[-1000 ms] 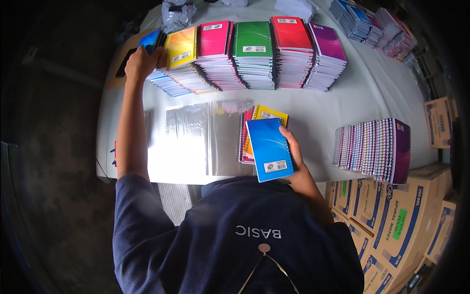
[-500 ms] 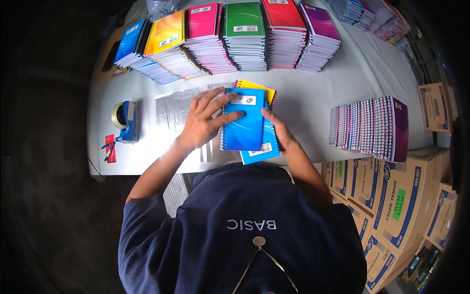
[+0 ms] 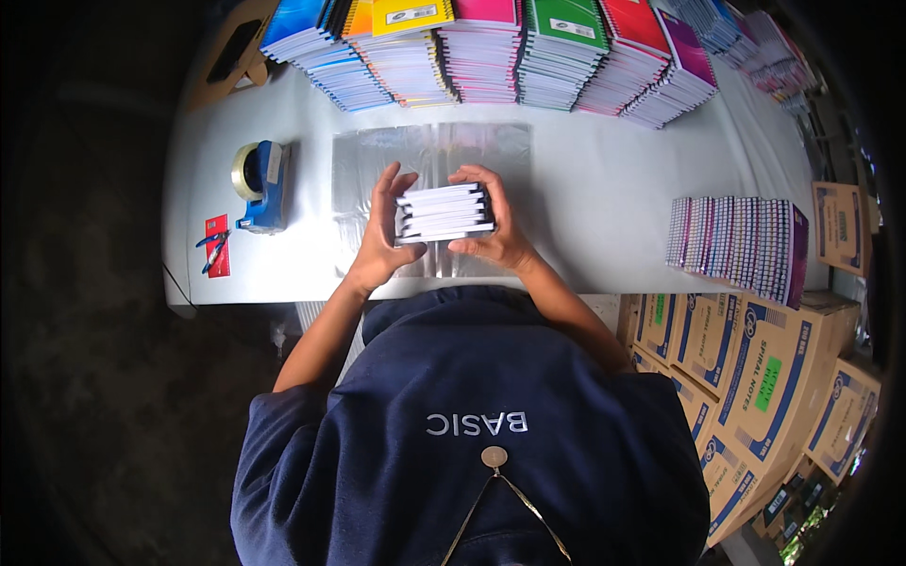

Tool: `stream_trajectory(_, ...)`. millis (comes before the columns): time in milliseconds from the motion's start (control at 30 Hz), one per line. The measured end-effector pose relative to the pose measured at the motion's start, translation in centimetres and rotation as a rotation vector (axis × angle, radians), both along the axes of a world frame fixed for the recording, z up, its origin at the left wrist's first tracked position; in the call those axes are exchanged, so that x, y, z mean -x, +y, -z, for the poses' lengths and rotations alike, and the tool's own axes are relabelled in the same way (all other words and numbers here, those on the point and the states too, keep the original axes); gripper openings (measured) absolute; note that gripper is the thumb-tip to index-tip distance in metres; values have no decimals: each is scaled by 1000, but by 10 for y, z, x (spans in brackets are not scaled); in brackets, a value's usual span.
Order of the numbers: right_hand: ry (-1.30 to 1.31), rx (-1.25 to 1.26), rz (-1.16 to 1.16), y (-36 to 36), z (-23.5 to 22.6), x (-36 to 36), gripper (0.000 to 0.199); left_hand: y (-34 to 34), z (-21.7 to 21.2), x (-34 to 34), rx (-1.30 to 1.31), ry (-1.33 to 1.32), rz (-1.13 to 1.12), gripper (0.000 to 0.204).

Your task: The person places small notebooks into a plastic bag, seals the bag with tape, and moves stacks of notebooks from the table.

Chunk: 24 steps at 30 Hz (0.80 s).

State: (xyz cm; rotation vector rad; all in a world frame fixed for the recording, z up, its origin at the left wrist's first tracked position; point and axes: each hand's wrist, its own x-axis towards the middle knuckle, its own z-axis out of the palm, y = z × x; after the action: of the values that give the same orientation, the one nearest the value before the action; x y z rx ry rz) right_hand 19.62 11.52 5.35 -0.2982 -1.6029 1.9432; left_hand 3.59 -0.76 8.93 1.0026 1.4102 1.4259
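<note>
A small stack of spiral notebooks (image 3: 440,213) is held on edge between both hands, its white page edges facing up. My left hand (image 3: 383,231) grips the left end, fingers at the far side and thumb at the near side. At the right end, my right hand (image 3: 495,222) holds it the same way, next to the dark bindings. The covers are turned out of sight. Beneath the hands, clear plastic sheets or bags (image 3: 368,156) lie flat on the white-covered table (image 3: 604,189).
Tall piles of spiral notebooks (image 3: 566,57) in several colours line the far side. A blue tape dispenser (image 3: 264,189) stands left, near pens on a red card (image 3: 218,247). At right sits a row of purple-covered notebooks (image 3: 741,247); cardboard boxes (image 3: 755,406) are stacked beyond the near edge.
The notebooks, earlier lying fanned with blue and yellow covers showing, are now squared together and turned on edge. Both hands have moved to the stack's ends. The whole view has shifted.
</note>
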Motion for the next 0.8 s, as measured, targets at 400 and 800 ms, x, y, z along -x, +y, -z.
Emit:
stream_trajectory(400, -19, -52, 388, -9, 23, 34, 106, 20, 33, 3, -41, 91, -22, 83)
stream_trajectory(800, -89, -182, 336, -8, 50, 27, 94, 20, 73, 23, -25, 528, 166, 86)
